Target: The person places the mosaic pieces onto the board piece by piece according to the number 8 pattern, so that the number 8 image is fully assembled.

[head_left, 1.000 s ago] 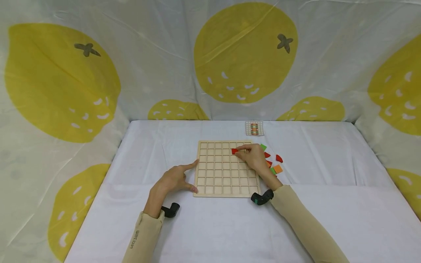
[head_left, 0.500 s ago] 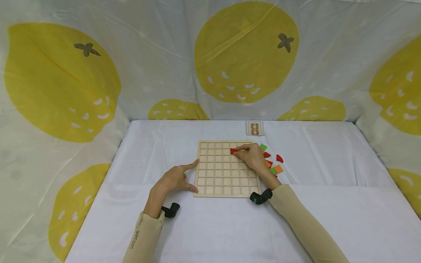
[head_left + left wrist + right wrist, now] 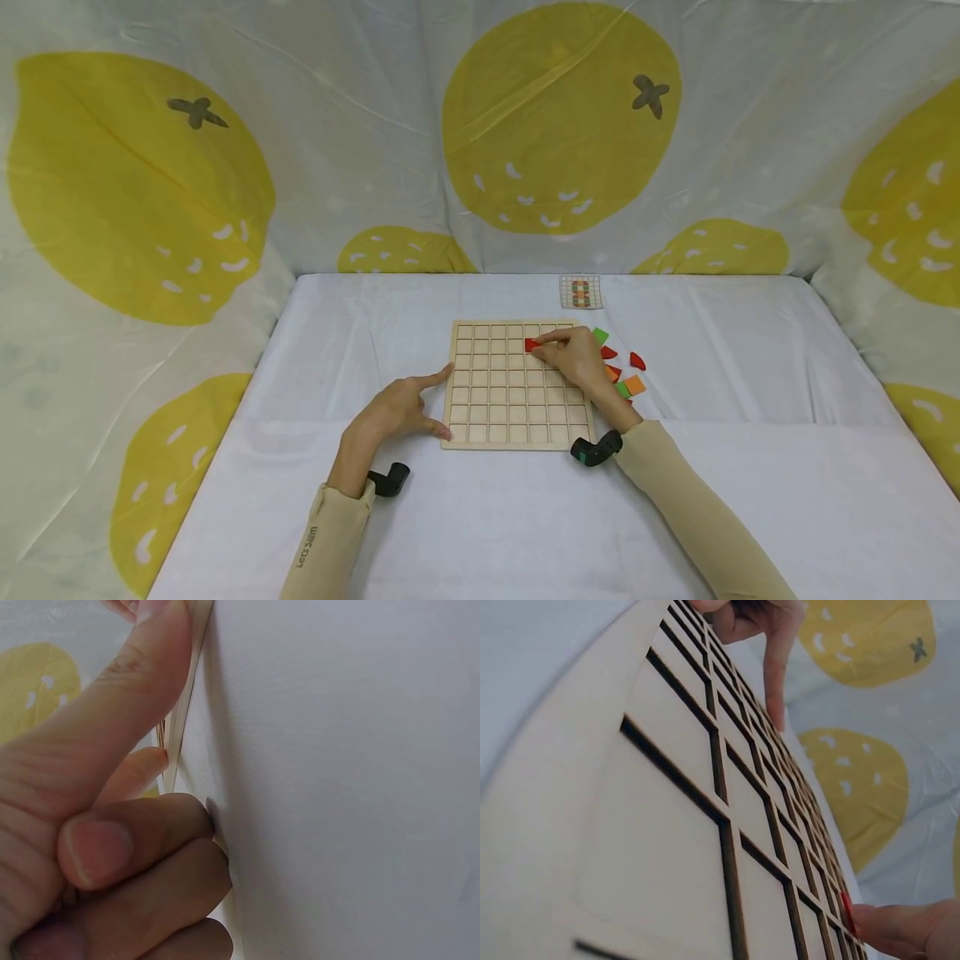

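Observation:
A square wooden grid board (image 3: 498, 397) lies on the white-covered table in front of the person. In the upper part of the grid, the right hand (image 3: 576, 357) pinches a small red tile (image 3: 532, 345) between thumb and forefinger, at one of the cells. That tile (image 3: 847, 910) shows as a thin red edge against the grid in the right wrist view. Along the board's left edge, the left hand (image 3: 395, 407) touches the frame with an outstretched thumb and forefinger. Its other fingers are folded in beside the table cloth, as the left wrist view shows.
Loose tiles lie right of the board, partly behind the right hand: a green one (image 3: 601, 336), a red rounded one (image 3: 637, 361), an orange square (image 3: 634, 385) and others. Behind the board is a small pattern card (image 3: 581, 292). A lemon-print cloth (image 3: 558, 125) hangs at the back.
The right hand has shifted slightly left with the red tile, which now sits squarer over its cell. The left hand and the board have stayed put.

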`<act>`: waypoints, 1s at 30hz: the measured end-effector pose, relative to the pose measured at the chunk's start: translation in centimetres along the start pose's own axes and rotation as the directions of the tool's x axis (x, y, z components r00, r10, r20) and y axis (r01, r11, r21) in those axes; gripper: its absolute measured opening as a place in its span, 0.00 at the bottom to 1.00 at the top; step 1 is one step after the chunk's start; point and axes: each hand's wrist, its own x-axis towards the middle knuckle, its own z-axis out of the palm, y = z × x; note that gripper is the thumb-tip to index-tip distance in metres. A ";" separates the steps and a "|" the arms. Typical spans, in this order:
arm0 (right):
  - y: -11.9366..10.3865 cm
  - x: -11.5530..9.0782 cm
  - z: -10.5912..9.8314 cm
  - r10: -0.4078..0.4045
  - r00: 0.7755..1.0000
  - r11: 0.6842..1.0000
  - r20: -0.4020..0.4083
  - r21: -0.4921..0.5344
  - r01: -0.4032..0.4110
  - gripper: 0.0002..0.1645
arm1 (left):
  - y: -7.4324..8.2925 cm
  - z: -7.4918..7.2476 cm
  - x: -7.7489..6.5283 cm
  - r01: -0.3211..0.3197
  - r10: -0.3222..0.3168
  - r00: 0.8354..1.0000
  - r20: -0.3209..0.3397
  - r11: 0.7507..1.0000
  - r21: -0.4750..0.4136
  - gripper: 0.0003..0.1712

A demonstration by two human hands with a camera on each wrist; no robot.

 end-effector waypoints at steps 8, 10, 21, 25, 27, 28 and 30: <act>0.6 -1.5 -3.2 0.004 1.000 1.000 -0.018 0.026 -0.004 0.17 | 0.2 0.1 0.0 0.014 -0.014 1.000 0.000 1.000 -0.018 0.67; 1.0 -2.1 -4.3 0.004 1.000 1.000 -0.022 0.013 -0.003 0.17 | 0.2 0.1 0.0 0.015 -0.015 1.000 -0.002 1.000 -0.013 0.67; 2.5 -5.1 -7.9 0.017 0.998 0.997 -0.069 -0.077 -0.022 0.16 | 0.2 0.0 0.0 0.030 -0.029 1.000 0.011 0.999 -0.025 0.67; 3.2 -5.7 -8.3 0.024 0.997 0.994 -0.071 -0.101 -0.031 0.16 | 0.2 0.0 0.0 0.023 -0.022 1.000 0.011 0.999 -0.027 0.67; 3.5 -5.9 -8.5 0.033 0.997 0.993 -0.074 -0.107 -0.040 0.17 | 0.2 0.0 -0.1 0.019 -0.019 1.000 0.010 0.999 -0.028 0.67; 3.6 -6.0 -8.6 0.037 0.996 0.993 -0.075 -0.108 -0.045 0.18 | 0.3 -0.1 -0.1 0.017 -0.017 1.000 0.009 0.999 -0.027 0.67; 4.0 -6.2 -8.8 0.040 0.996 0.992 -0.074 -0.119 -0.049 0.18 | 0.3 -0.1 -0.1 0.015 -0.015 1.000 0.010 1.000 -0.023 0.67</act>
